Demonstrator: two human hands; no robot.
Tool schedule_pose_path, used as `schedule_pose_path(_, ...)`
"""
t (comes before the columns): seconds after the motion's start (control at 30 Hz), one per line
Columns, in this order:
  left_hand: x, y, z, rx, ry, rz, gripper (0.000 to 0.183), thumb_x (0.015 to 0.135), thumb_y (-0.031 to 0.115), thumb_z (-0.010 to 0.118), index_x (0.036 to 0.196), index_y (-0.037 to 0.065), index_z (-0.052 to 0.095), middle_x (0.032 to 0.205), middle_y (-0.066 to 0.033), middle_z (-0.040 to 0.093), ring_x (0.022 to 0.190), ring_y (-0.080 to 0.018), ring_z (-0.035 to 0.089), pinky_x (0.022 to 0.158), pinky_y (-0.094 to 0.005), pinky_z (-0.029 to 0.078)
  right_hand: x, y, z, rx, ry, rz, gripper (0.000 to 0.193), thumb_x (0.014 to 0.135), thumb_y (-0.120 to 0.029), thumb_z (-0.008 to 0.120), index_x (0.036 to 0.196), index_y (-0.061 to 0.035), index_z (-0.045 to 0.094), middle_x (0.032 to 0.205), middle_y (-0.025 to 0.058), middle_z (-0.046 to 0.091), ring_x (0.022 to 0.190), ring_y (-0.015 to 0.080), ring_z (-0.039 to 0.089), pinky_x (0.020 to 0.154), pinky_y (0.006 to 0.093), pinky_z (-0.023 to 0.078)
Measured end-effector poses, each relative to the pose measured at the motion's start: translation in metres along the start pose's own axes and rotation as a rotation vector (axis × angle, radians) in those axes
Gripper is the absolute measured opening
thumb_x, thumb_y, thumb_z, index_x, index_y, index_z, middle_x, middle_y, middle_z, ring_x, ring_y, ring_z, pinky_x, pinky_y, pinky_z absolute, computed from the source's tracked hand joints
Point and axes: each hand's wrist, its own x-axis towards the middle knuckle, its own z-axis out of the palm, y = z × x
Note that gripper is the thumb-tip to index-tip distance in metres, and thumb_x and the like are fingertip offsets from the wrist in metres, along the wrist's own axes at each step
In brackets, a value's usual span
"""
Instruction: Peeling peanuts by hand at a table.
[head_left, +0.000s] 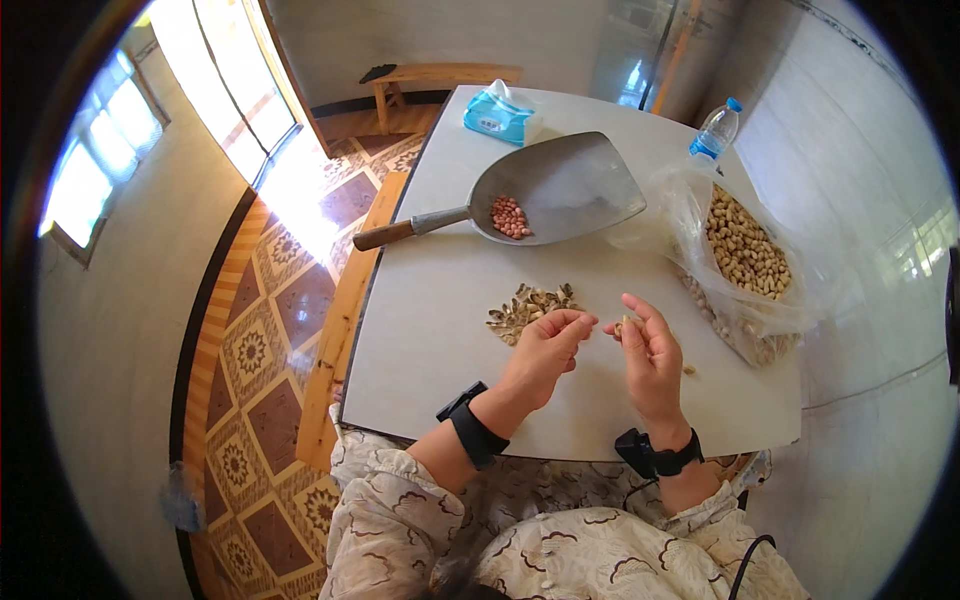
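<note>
Over the near part of the white table, my left hand (546, 358) pinches thumb and forefinger together; anything between them is too small to make out. Just right of it, my right hand (654, 368) grips a pale peanut (624, 326) between thumb and fingers. Behind my left hand lies a heap of peanut shells (512, 313). Farther back rests a metal scoop (590, 185) with a wooden handle pointing left, and pink shelled peanut kernels (510, 217) sit inside it. A clear plastic bag (770, 330) full of unshelled peanuts (745, 245) stands open at the right.
The white table (430, 330) meets the tiled wall on the right. At its back are a blue tissue pack (498, 118) and a plastic bottle (715, 130) with a blue cap. A wooden bench (345, 330) runs along the left side. One loose peanut (689, 370) lies beside my right hand.
</note>
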Motion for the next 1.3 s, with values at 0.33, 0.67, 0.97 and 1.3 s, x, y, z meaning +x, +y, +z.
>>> schedule_pose_path(0.33,-0.002,0.007,0.012,-0.058,0.095,-0.068,0.019,0.091,0.026,0.053,0.1,0.01,0.055,0.073,0.0056,0.049,0.053,-0.0024,0.036,0.044,-0.0163,0.028,0.005,-0.002,0.001,-0.007,-0.042,-0.016,0.029,0.092,-0.011,0.047,0.119,0.001,0.05,0.102,0.0122,0.062,0.096,0.0153,0.059,0.085,0.0265,0.044)
schedule_pose_path(0.67,-0.011,-0.002,0.009,-0.127,-0.126,-0.197,0.025,0.086,0.035,0.059,0.081,0.011,0.054,0.07,0.0063,0.045,0.049,-0.0014,0.033,0.041,-0.017,0.024,0.003,0.001,0.004,-0.059,0.029,0.032,0.029,0.09,-0.01,0.049,0.116,0.004,0.051,0.096,0.0128,0.064,0.089,0.0163,0.061,0.077,0.0267,0.048)
schedule_pose_path(0.97,0.005,-0.029,0.012,-0.194,0.019,-0.069,0.032,0.085,0.042,0.057,0.089,0.011,0.054,0.076,0.002,0.042,0.055,-0.0051,0.035,0.041,-0.0204,0.025,0.002,0.013,0.0,-0.263,-0.026,-0.12,0.038,0.091,-0.008,0.046,0.128,0.0023,0.041,0.107,0.0181,0.06,0.101,0.0188,0.056,0.086,0.0294,0.043)
schedule_pose_path(1.3,0.014,-0.028,0.017,-0.105,-0.204,-0.099,0.034,0.086,0.04,0.055,0.068,0.013,0.044,0.06,0.0039,0.035,0.043,-0.0059,0.025,0.037,-0.0229,0.018,-0.002,-0.017,-0.004,-0.256,-0.067,0.011,0.035,0.087,-0.013,0.059,0.117,0.0043,0.053,0.105,0.0123,0.062,0.092,0.0164,0.058,0.082,0.0272,0.045)
